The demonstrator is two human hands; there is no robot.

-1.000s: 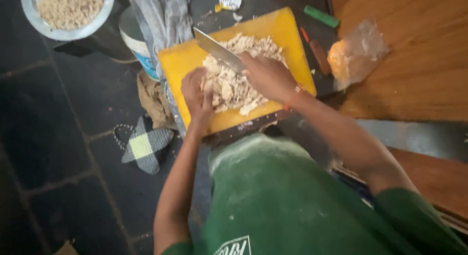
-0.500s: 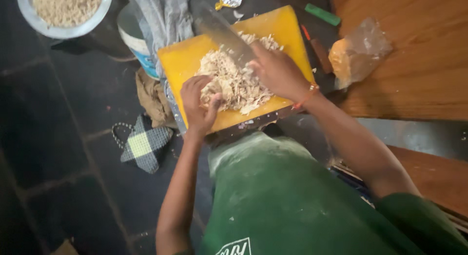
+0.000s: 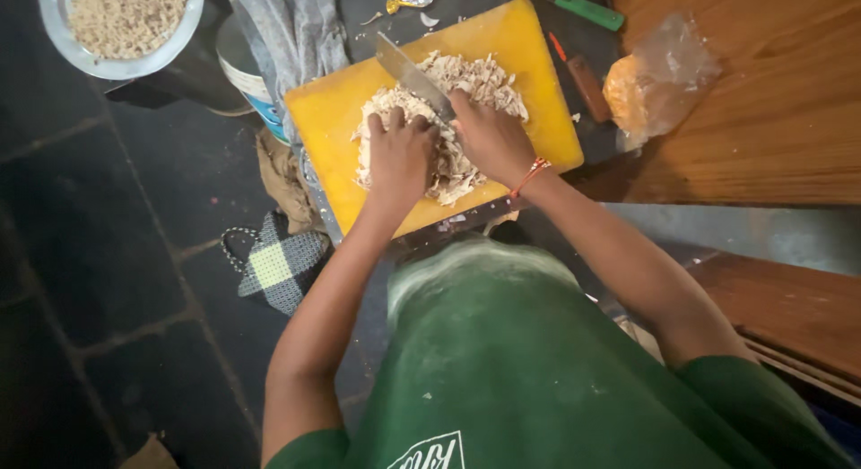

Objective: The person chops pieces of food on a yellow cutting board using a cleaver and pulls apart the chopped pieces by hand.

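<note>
A yellow cutting board [image 3: 336, 106] carries a heap of pale shredded food [image 3: 480, 79]. My right hand [image 3: 491, 139] is shut on the handle of a large knife [image 3: 411, 74]; its blade lies slanted over the heap, tip toward the upper left. My left hand [image 3: 400, 155] rests on the near left part of the heap with its fingers curled down into the shreds, right beside the knife hand. An orange thread band circles my right wrist.
A metal bowl of grain-like crumbs [image 3: 121, 22] stands at the top left. A grey cloth [image 3: 291, 34] drapes over a bucket beside the board. A plastic bag with orange contents [image 3: 650, 83] lies on a wooden surface [image 3: 771, 101]. A checked cloth [image 3: 273, 267] lies on the dark floor.
My left hand moved from the board's near left edge up onto the heap. My right hand with the knife shifted left, closing in beside the left hand.
</note>
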